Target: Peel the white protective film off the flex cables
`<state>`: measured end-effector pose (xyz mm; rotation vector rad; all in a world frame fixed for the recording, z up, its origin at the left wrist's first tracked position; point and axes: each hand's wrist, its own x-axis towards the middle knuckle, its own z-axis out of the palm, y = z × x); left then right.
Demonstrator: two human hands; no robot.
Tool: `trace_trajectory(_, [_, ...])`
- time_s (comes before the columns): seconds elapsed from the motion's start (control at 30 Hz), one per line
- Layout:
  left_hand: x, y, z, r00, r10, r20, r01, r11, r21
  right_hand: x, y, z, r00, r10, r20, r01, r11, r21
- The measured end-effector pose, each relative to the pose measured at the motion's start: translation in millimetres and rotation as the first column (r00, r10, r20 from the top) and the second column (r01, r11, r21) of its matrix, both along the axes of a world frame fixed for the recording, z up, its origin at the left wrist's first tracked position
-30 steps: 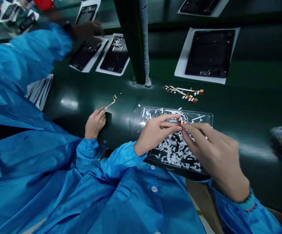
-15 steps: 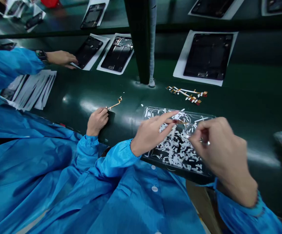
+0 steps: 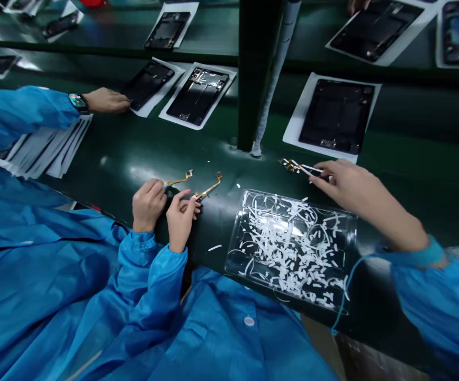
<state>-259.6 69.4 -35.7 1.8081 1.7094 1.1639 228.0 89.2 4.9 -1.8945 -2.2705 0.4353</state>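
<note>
My left hand (image 3: 179, 221) pinches one end of an orange flex cable (image 3: 210, 189), whose hooked far end points up and away over the green table. Out to the right, my right hand (image 3: 348, 188) has thumb and fingers closed on the near ends of a small bunch of flex cables (image 3: 293, 165) with white strips on them. The bunch's far ends rest on the table. Between my hands and nearer to me lies a clear plastic tray (image 3: 232, 248), strewn with many small white paper scraps (image 3: 293, 254).
At my left, a co-worker's hand (image 3: 149, 205) holds another flex cable (image 3: 179, 181); their other hand (image 3: 108, 100) touches a dark device panel (image 3: 150, 84). More panels (image 3: 338, 116) lie on white sheets. A green post (image 3: 259, 79) rises from the table. White sheets (image 3: 60, 145) are stacked left.
My left hand has moved left from above the tray with a flex cable. My right hand has moved up and away to the bunch of flex cables and closed on it.
</note>
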Motion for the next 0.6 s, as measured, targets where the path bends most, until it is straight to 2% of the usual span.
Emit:
trace_trajectory(0.1, [-21.8,2.0,12.7,0.995,0.087,0.057,-0.084,0.995,-0.055,-15.7,29.7,-15.7,0.998,-0.052,-0.021,0.052,0.998,0.042])
trace_trajectory(0.17, [-15.2,-5.2,15.6,0.985,0.16,0.064,-0.156,0.986,-0.064,-21.8,38.2,-22.4,0.995,-0.083,-0.06,0.087,0.994,0.064])
trace_trajectory(0.27, [20.8,-27.2,8.4,0.968,0.25,0.029,-0.248,0.968,-0.045,-21.1,42.8,-21.8,0.983,-0.109,-0.15,0.123,0.989,0.087])
trace_trajectory(0.37, [65.8,-49.9,1.0,0.942,0.335,-0.026,-0.334,0.942,0.035,-13.8,37.1,-5.2,0.963,-0.109,-0.247,0.136,0.986,0.096])
trace_trajectory(0.43, [93.1,-58.9,5.9,0.957,0.288,-0.024,-0.287,0.957,0.048,-11.8,23.3,13.8,0.949,-0.105,-0.296,0.15,0.979,0.137])
trace_trajectory(0.47, [106.6,-61.2,11.7,0.974,0.228,-0.001,-0.228,0.973,0.036,-13.1,13.0,24.3,0.943,-0.098,-0.317,0.157,0.973,0.167])
trace_trajectory(0.53, [136.3,-62.7,27.7,0.992,0.057,0.11,-0.057,0.998,-0.005,-20.7,-13.0,44.0,0.931,-0.068,-0.36,0.157,0.962,0.225])
trace_trajectory(0.6, [170.0,-61.1,44.4,0.95,-0.133,0.281,0.147,0.989,-0.029,-33.5,-42.4,57.4,0.894,-0.036,-0.447,0.157,0.959,0.236])
